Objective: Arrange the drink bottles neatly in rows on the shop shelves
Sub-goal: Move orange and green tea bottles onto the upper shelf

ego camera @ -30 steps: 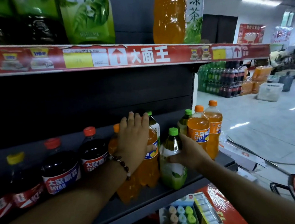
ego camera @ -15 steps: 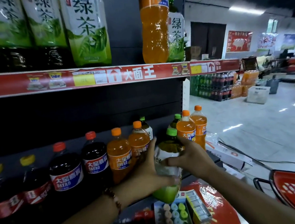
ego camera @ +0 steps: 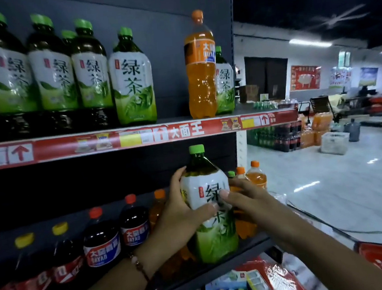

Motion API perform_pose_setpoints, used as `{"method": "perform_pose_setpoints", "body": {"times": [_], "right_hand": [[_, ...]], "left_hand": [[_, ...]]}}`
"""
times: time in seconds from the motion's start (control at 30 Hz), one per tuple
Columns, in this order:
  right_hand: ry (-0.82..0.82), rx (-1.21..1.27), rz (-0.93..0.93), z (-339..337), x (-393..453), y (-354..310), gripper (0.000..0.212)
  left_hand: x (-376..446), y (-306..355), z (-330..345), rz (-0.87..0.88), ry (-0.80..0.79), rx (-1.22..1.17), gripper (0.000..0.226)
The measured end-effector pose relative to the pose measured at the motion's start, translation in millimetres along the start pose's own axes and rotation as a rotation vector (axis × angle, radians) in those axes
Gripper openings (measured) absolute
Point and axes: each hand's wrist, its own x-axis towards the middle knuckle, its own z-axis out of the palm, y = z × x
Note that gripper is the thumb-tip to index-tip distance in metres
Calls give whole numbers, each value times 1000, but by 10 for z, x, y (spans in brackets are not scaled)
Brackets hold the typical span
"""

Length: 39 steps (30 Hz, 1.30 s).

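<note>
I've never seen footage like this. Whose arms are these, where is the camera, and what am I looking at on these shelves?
There is no machine here: these are a person's two bare arms, filmed by a wide-angle camera worn on the head, looking forward and down. That is why straight edges bend.

The left hand and right hand both hold a green tea bottle with a green cap, upright, in front of the lower shelf.

On that lower shelf stand cola bottles with red and yellow caps, and orange soda bottles behind the hands.

The upper shelf carries a row of the same green tea, plus one tall orange bottle among them. Behind lies the shop floor with stacked drinks.
</note>
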Motion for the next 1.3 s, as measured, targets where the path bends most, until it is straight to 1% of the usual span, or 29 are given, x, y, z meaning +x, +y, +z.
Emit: {"method": "perform_pose_setpoints", "body": {"times": [0.1,0.17,0.23,0.33,0.4,0.5,0.6,0.7,0.77,0.83,0.87,0.97,1.03,1.13,1.23,1.3], "right_hand": [[-163,111,66,55,-64,-40,56],[-203,146,35,110,-73,-113,51],[-189,151,-36,161,-54,-245,43],[-120,169,-139,187,0,-439,39],[-92,152,-195,186,58,-576,40],[-73,150,-264,177,176,-795,42],[-57,132,-308,140,360,-1021,50],[-34,107,-368,95,587,-1227,57],[-22,80,-410,85,742,-1358,57],[-24,36,-436,104,903,-1457,52],[-14,13,-435,112,1000,-1477,48],[24,-59,-411,146,1272,-1474,44],[64,-117,-378,181,1416,-1454,40],[207,-271,-411,226,1612,-1434,35],[411,-507,-439,302,1734,-1420,47],[475,-632,-470,357,1758,-1408,62]], "left_hand": [[51,280,-88,48,55,-53,79],[83,460,-137,58,66,-92,70],[138,643,-205,78,41,-61,68],[255,906,-328,125,-16,39,76],[334,1113,-412,186,-38,137,76],[464,1438,-542,309,-37,302,67],[618,1754,-683,408,-29,530,62],[792,1993,-814,492,13,778,71],[926,2087,-886,518,50,884,88],[1076,2135,-951,527,127,1047,106],[1152,2142,-979,528,164,1128,110],[1315,2109,-1016,502,206,1256,110],[1400,2054,-1022,476,198,1316,104],[1581,1975,-1028,487,200,1476,94],[1770,1938,-1025,508,204,1633,87],[1866,1918,-1008,513,228,1745,85]]}}
